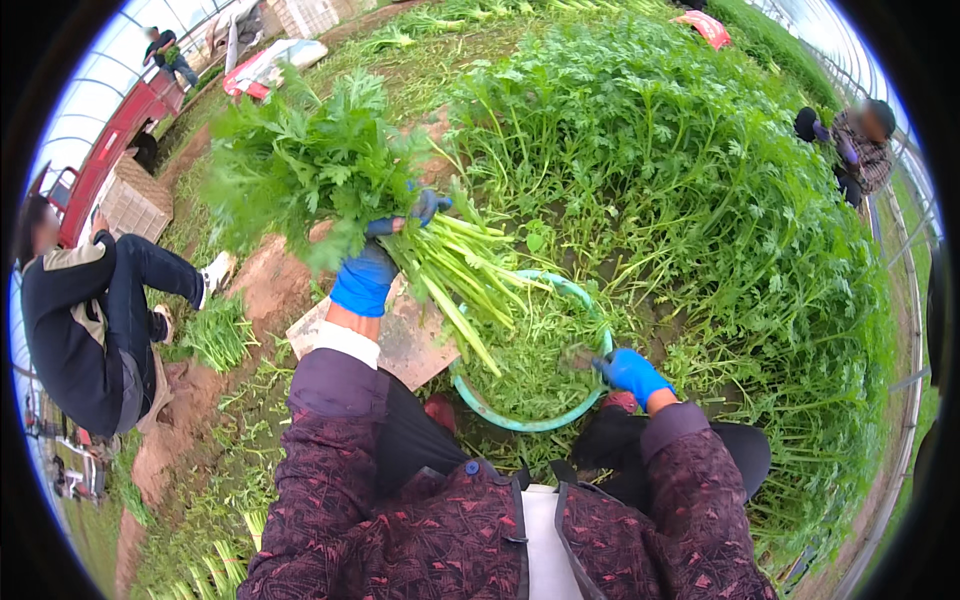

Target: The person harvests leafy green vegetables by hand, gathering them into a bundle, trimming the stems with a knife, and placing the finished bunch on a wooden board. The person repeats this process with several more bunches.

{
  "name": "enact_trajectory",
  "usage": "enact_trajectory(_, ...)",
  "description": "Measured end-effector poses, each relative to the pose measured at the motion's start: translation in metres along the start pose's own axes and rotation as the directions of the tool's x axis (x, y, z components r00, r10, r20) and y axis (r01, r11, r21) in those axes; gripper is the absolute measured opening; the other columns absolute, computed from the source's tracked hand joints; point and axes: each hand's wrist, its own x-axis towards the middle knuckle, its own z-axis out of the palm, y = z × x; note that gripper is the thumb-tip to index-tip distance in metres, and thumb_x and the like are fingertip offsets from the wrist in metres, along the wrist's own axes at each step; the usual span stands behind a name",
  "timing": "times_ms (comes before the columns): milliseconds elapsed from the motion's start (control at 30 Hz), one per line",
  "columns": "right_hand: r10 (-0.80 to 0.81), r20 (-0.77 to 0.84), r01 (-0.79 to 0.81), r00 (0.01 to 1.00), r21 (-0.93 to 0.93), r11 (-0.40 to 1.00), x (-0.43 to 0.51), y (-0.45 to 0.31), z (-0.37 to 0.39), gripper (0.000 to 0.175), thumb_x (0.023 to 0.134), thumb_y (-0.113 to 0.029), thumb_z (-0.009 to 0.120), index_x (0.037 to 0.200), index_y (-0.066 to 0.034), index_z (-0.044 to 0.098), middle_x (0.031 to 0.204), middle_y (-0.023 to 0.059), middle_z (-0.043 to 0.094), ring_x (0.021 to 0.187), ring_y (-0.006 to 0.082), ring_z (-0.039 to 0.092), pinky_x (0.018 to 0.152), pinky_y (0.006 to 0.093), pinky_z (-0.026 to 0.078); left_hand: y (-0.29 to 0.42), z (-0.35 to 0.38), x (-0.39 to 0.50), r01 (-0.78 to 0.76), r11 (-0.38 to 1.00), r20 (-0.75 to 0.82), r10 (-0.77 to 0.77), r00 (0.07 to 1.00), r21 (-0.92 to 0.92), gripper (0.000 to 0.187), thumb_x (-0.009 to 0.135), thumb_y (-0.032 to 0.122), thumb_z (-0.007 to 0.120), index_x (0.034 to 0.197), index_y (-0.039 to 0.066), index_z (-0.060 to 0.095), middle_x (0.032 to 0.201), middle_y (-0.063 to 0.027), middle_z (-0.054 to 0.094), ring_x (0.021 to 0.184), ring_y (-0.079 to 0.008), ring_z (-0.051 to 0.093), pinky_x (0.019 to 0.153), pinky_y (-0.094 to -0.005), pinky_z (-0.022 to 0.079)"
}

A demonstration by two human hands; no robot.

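Note:
In a blue glove, my left hand (382,251) grips a thick bunch of leafy greens (322,165), which look like garland chrysanthemum. Its leaves spread to the upper left, and the pale cut stems (465,270) fan down to the right. Below the stem ends sits a round teal-rimmed basin (525,426) between my feet, filled with loose green trimmings (525,375). My right hand (630,373), also gloved in blue, is at the basin's right rim with curled fingers. A blurred brownish shape lies by its fingertips; whether the hand holds it is unclear.
Dense standing greens (697,150) fill the right side. A flat board (412,337) lies under my left forearm. One person (82,322) sits at left near a crate (135,196) and a red vehicle (124,124); another (862,150) is at far right. Tied bunches (217,570) lie lower left.

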Motion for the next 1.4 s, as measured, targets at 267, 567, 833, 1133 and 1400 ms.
enact_trajectory(267, -0.339, -0.248, 0.376, 0.908, 0.838, 0.394, -0.025, -0.055, -0.067, 0.042, 0.095, -0.037, 0.053, 0.083, 0.0017, 0.063, 0.067, 0.0057, 0.060, 0.056, 0.0101, 0.049, 0.054, 0.0278, 0.042, -0.015, 0.004, 0.004, 0.077, 0.997, 0.260, -0.070, 0.963, -0.019, 0.028, 0.063, 0.026, 0.071, 0.076, 0.014, 0.049, 0.064, 0.0026, 0.042, 0.071, -0.0176, 0.045, 0.102, -0.0524, 0.034)
enact_trajectory(567, -0.217, 0.018, 0.213, 0.976, 0.129, 0.969, 0.038, 0.002, -0.004, 0.049, 0.091, -0.048, 0.054, 0.080, -0.0021, 0.067, 0.069, 0.0104, 0.064, 0.061, 0.0181, 0.058, 0.061, 0.0326, 0.047, -0.005, 0.007, 0.004, 0.043, 0.982, 0.347, 0.024, 0.938, -0.185, 0.025, 0.065, 0.026, 0.070, 0.077, 0.018, 0.050, 0.063, 0.0049, 0.041, 0.072, -0.0166, 0.046, 0.107, -0.0591, 0.029)
enact_trajectory(833, -0.394, -0.131, 0.281, 0.910, 0.893, 0.352, -0.011, -0.047, -0.069, 0.043, 0.095, -0.040, 0.052, 0.088, 0.0010, 0.064, 0.064, 0.0014, 0.057, 0.053, 0.0080, 0.047, 0.051, 0.0236, 0.039, -0.025, 0.003, 0.000, 0.117, 0.993, 0.186, -0.112, 0.976, -0.015, 0.020, 0.065, 0.021, 0.068, 0.078, 0.016, 0.054, 0.067, 0.0032, 0.046, 0.079, -0.0186, 0.049, 0.109, -0.0610, 0.024)
enact_trajectory(1133, -0.102, -0.124, 0.110, 0.987, 0.058, 0.992, 0.039, -0.017, 0.041, 0.047, 0.088, -0.043, 0.050, 0.092, -0.0002, 0.068, 0.088, 0.0215, 0.067, 0.079, 0.0344, 0.066, 0.072, 0.0446, 0.052, 0.010, 0.006, 0.011, -0.013, 0.990, -0.340, -0.037, 0.940, -0.144, 0.026, 0.075, 0.014, 0.063, 0.097, 0.001, 0.059, 0.087, -0.0121, 0.061, 0.091, -0.0312, 0.059, 0.103, -0.0546, 0.038)
enact_trajectory(1400, -0.012, -0.253, 0.249, 0.967, 0.942, 0.226, -0.006, -0.055, -0.040, 0.050, 0.093, -0.049, 0.051, 0.091, -0.0012, 0.066, 0.058, -0.0002, 0.054, 0.047, 0.0077, 0.046, 0.042, 0.0227, 0.034, -0.057, 0.002, 0.012, 0.124, 0.911, -0.651, 0.180, 0.737, 0.393, 0.025, 0.087, 0.013, 0.058, 0.109, 0.000, 0.060, 0.109, -0.0135, 0.065, 0.094, -0.0260, 0.063, 0.087, -0.0375, 0.051)
